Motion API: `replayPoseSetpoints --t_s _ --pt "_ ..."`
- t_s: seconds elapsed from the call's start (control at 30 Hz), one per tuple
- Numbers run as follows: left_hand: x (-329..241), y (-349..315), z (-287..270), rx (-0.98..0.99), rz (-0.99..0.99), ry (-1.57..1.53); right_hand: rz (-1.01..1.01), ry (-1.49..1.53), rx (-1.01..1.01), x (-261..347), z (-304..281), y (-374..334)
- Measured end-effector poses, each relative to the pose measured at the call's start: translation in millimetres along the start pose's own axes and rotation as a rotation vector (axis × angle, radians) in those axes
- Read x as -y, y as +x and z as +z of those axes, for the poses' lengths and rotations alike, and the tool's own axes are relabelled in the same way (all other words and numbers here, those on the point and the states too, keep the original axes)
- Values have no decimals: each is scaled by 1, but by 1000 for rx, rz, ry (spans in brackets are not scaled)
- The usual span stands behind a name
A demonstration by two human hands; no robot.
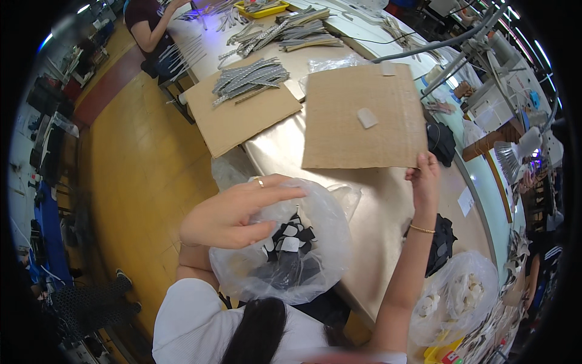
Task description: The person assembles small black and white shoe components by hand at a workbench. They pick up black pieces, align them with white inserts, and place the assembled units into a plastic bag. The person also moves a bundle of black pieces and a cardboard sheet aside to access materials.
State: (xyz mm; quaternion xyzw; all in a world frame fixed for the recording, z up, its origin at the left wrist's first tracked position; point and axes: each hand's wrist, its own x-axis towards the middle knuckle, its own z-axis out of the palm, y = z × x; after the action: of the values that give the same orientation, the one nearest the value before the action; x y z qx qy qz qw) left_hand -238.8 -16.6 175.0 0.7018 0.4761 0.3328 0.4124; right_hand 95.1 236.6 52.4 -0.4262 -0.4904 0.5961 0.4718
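My right hand (425, 173) pinches the near right corner of a flat brown cardboard sheet (339, 133). On the sheet lies a small whitish piece (367, 118) with rounded corners, and another pale piece (388, 69) sits at its far edge. Over the mouth of a clear plastic bag (330, 242) my left hand (242, 212) hangs with thumb and fingers apart, and nothing shows between them. Inside the bag are several small black and white cut pieces (291, 242), heaped loosely.
Another cardboard sheet (212, 124) holds a pile of grey strips (250, 79). More strips (303, 30) and a yellow tray (262, 8) lie farther back. A sewing machine (491, 109) and lamp (515, 151) stand right. A second plastic bag (464, 291) lies near right. A person (148, 27) sits far left.
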Motion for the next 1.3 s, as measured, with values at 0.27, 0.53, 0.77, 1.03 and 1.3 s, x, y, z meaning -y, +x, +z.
replayPoseSetpoints --t_s 0.27,0.53,0.77,1.03,1.3 --pt "-1 28 3 21 88 -1 -15 285 -148 20 -10 27" --pt "-21 48 -24 60 46 149 251 541 -84 -35 96 86" --pt "-21 126 -79 -152 186 124 -2 -50 -182 -9 71 53" --pt "48 196 -43 125 -29 711 14 -118 -128 48 -15 -51" --pt "48 165 -5 -259 180 977 -209 -405 -241 73 -107 -210"
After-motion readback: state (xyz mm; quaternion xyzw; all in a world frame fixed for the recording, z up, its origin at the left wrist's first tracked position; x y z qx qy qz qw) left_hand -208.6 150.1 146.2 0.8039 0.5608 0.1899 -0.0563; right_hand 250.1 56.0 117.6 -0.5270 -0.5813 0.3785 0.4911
